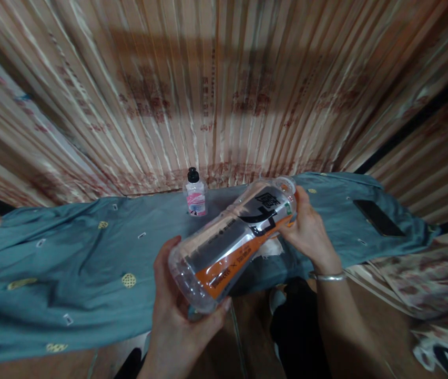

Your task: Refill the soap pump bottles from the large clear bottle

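A large clear plastic bottle (227,242) with an orange and black printed label is held tilted above the cloth. Its broad base points down to the left, and its neck points up to the right. My left hand (180,310) grips the base, thumb on the near side and fingers at the far side. Around the neck end curls my right hand (306,231), with a silver bangle on the wrist. Behind the big bottle stands a small clear bottle (196,197) with a black cap and pink label, touched by neither hand. A white piece, perhaps paper (269,248), shows partly beneath the bottle.
Green-blue cloth (85,252) with small yellow and white prints covers the narrow surface. A dark flat phone-like object (377,217) lies at the right. Pleated patterned curtains (216,95) hang close behind and to the sides. Dark bars (417,121) run along the right.
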Demonstrator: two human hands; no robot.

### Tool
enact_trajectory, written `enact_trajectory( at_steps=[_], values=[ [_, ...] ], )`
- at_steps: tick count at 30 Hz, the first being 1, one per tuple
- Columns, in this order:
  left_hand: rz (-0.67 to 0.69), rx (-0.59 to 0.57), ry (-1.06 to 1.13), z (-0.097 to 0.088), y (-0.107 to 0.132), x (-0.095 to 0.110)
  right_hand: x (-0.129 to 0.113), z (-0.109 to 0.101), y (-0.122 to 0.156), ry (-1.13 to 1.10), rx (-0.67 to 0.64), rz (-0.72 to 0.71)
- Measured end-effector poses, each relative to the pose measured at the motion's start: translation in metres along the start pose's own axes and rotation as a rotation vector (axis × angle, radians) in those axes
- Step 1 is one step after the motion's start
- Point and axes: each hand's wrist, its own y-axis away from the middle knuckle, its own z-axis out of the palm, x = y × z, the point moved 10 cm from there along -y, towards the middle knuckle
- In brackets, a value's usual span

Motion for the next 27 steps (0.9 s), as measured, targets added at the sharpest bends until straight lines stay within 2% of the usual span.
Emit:
enact_trajectory(
  at_steps=[11, 16, 27],
  values=[
    [-0.025, 0.003, 0.038, 0.0016, 0.0012, -0.0006, 0.0006, 0.0001, 0.0006, 0.004, -0.004, 0.004],
    [0.004, 0.009, -0.005, 0.0, 0.0008, 0.002, -0.0003, 0.0002, 0.0003, -0.003, -0.014, 0.016],
    [-0.082, -0.003, 0.099, 0.0045, 0.0036, -0.0019, 0.0012, 0.0007, 0.002, 0.032, 0.009, -0.006]
  ],
)
